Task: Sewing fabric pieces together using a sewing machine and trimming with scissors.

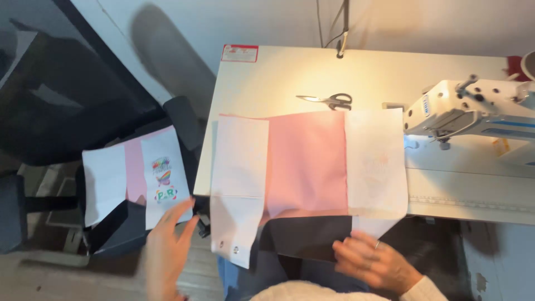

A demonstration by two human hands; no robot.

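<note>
A pink and white fabric piece (306, 161) lies flat on the cream sewing table (267, 78), its front edge hanging over toward my lap. My right hand (373, 262) rests below that hanging edge, fingers spread and touching the white corner of the fabric. My left hand (167, 251) is blurred, open, reaching toward a second pink and white piece with a colourful printed motif (142, 175) that lies on a dark stack to the left of the table.
Scissors (329, 100) lie on the table behind the fabric. A white sewing machine (473, 108) stands at the right. A dark chair or bin (50, 111) sits at the left, above a wooden floor (67, 278).
</note>
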